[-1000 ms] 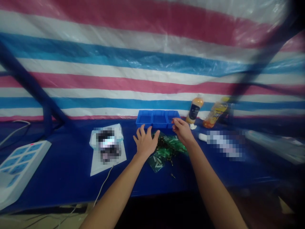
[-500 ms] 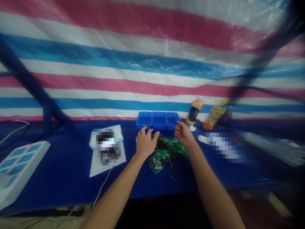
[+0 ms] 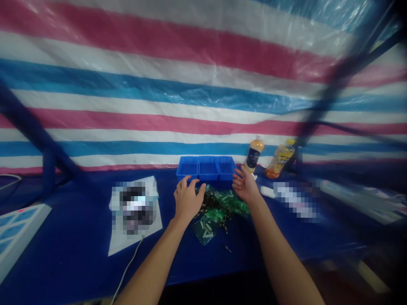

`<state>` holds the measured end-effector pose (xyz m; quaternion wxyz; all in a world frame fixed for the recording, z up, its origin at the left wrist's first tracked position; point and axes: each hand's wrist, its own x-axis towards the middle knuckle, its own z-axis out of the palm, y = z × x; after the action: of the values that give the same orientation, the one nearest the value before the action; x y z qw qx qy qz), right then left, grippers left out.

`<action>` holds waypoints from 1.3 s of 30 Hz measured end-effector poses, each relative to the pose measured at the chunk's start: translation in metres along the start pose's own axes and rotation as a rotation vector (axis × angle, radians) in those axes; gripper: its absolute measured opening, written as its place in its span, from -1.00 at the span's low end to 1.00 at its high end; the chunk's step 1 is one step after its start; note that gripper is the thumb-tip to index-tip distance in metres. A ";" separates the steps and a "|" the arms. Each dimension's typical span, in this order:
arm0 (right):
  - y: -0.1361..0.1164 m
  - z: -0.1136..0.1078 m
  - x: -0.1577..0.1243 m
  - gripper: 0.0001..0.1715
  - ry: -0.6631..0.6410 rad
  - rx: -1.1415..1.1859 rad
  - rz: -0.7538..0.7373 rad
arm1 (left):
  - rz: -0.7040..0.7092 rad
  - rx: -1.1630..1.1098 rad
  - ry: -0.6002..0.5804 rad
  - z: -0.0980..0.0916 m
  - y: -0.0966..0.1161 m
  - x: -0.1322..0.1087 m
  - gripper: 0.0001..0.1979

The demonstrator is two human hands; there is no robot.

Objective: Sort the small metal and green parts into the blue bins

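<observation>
Well, we had our left hand [image 3: 187,201] spread open above the near-left edge of a heap of small green plastic packets [image 3: 219,207] mixed with dark screws; it had hold of nothing, and its fingertips reached the heap's edge, though we could not tell whether they touched it. Our right hand [image 3: 244,184] stood open too, its fingers loosely curved and its palm turned up and inward; it gripped nothing we could see, and it was just beyond the heap's far-right side, near the right end of a blue three-compartment plastic tray [image 3: 208,176]. The heap lay on a dark blue table cover [image 3: 79,258], between our hands and just in front of the tray; one loose screw [image 3: 228,249] sat apart from it, nearer to us. Behind our right hand stood an orange-capped bottle [image 3: 254,154] and a yellow drink bottle [image 3: 280,162], the second slightly tilted; to the left, a pixelated object [image 3: 135,207] rested on a white sheet of paper [image 3: 127,245], with a white cable [image 3: 127,267] running from it toward us; further left lay a white power strip [image 3: 19,228]. A striped plastic tarpaulin [image 3: 190,101] in pink, white and blue hung behind everything.
</observation>
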<state>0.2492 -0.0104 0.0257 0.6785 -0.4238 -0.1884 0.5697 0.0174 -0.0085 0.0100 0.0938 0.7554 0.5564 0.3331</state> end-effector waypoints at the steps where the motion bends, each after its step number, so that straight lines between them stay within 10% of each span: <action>1: 0.001 -0.001 0.000 -0.63 0.006 -0.043 -0.043 | 0.001 0.006 0.005 -0.001 -0.001 0.001 -0.59; 8: 0.023 -0.001 0.003 -0.84 -0.138 -0.977 -0.552 | 0.140 0.097 -0.076 -0.020 -0.036 0.022 -0.68; 17: 0.031 0.023 -0.024 -0.72 -0.461 -1.639 -0.570 | 0.203 0.050 -0.265 -0.034 -0.064 0.032 -0.70; 39: 0.041 0.031 -0.031 -0.80 -0.432 -1.766 -0.626 | 0.303 -0.013 -0.286 -0.029 -0.022 0.013 -0.67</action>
<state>0.1921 -0.0280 0.0177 0.1865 -0.5985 -0.7749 0.0811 -0.0152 0.0046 0.0255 0.1254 0.8695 0.4152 0.2365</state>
